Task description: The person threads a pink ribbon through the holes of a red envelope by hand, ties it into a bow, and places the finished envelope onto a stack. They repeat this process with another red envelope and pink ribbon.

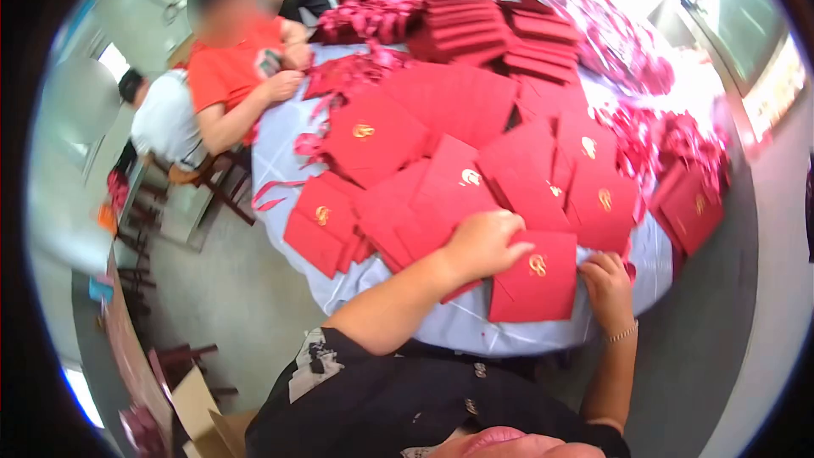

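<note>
Table (649, 267) under a pale cloth, its rounded near rim just below the front card (530, 297); red piles (373, 131) crowd the far side and the left, while cloth shows along the rim and to the right, so sliding looks easier that way. That card lies flat near the person, gold print up; it is probably light, fairly stiff, a bit slick and easy to crease, best taken by its side edges or lower corners. Left hand (483, 244) has curled fingers, its thumb at the card's upper left corner; right hand (609, 293) bends its fingers just beside the right edge. Whether either pinches it, I cannot tell. Smallest is the gold print (537, 265), better left unrubbed.
</note>
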A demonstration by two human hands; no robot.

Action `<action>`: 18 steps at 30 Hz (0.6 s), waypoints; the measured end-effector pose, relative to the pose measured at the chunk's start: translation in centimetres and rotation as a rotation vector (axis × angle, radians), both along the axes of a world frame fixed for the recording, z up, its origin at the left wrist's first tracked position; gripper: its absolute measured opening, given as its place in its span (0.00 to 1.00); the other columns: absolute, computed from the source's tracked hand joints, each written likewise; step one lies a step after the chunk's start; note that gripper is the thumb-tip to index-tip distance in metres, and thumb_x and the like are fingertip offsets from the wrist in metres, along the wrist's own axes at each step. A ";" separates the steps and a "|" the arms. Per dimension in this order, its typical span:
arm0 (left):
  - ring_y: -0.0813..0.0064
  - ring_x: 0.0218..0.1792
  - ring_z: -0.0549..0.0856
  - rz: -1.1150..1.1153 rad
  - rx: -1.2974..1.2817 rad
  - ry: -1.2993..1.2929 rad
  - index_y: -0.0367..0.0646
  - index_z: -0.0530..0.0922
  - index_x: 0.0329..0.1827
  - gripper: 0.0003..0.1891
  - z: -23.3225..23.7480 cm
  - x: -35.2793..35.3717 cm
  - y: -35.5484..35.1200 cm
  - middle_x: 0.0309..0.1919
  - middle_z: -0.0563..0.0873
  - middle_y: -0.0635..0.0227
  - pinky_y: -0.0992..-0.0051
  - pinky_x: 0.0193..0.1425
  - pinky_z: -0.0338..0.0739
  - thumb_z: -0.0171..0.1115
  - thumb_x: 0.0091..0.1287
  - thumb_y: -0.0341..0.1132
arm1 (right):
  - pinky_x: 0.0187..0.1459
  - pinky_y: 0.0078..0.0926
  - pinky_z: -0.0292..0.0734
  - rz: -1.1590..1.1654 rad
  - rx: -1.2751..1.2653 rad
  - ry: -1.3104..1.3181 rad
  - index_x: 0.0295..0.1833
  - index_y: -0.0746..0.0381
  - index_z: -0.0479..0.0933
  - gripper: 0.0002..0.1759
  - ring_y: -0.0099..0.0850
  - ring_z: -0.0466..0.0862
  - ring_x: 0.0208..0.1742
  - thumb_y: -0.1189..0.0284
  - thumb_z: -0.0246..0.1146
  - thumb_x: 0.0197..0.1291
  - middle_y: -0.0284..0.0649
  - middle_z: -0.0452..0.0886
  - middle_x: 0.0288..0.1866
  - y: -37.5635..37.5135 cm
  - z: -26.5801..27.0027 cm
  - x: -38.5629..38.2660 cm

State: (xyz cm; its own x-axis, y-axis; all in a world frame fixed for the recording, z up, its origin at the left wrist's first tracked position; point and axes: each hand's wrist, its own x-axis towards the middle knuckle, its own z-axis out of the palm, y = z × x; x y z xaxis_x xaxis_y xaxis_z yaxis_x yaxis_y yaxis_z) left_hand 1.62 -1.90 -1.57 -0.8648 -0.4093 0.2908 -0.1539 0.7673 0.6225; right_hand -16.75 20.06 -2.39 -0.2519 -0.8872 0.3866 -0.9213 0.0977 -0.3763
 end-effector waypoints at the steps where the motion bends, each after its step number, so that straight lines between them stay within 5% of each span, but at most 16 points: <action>1: 0.52 0.42 0.87 0.002 -0.009 -0.005 0.40 0.84 0.40 0.16 0.1 0.1 0.0 0.37 0.87 0.55 0.59 0.45 0.82 0.70 0.65 0.46 | 0.51 0.40 0.78 -0.039 0.010 -0.038 0.42 0.65 0.82 0.08 0.46 0.81 0.50 0.81 0.68 0.55 0.44 0.82 0.47 -0.2 0.1 0.1; 15: 0.51 0.41 0.87 -0.023 -0.009 -0.022 0.39 0.83 0.41 0.17 -0.4 0.1 0.0 0.37 0.86 0.56 0.56 0.46 0.82 0.69 0.65 0.47 | 0.54 0.42 0.77 -0.169 -0.071 -0.090 0.41 0.68 0.76 0.05 0.48 0.82 0.52 0.81 0.65 0.62 0.50 0.83 0.49 0.0 -1.2 -0.3; 18: 0.52 0.41 0.87 -0.017 -0.013 -0.031 0.40 0.83 0.40 0.17 -0.6 0.1 0.2 0.37 0.86 0.56 0.56 0.46 0.82 0.69 0.65 0.47 | 0.48 0.38 0.79 -0.207 -0.143 -0.074 0.41 0.68 0.76 0.03 0.45 0.85 0.45 0.80 0.63 0.66 0.50 0.84 0.45 -0.5 -1.0 -0.3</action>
State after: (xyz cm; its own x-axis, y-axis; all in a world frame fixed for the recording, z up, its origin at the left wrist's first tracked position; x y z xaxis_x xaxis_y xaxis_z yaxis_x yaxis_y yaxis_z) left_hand 1.73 -1.73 -2.20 -0.8803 -0.3908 0.2689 -0.1598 0.7780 0.6076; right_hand -17.03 19.58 -3.36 -0.4547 -0.7514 0.4781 -0.8567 0.2221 -0.4656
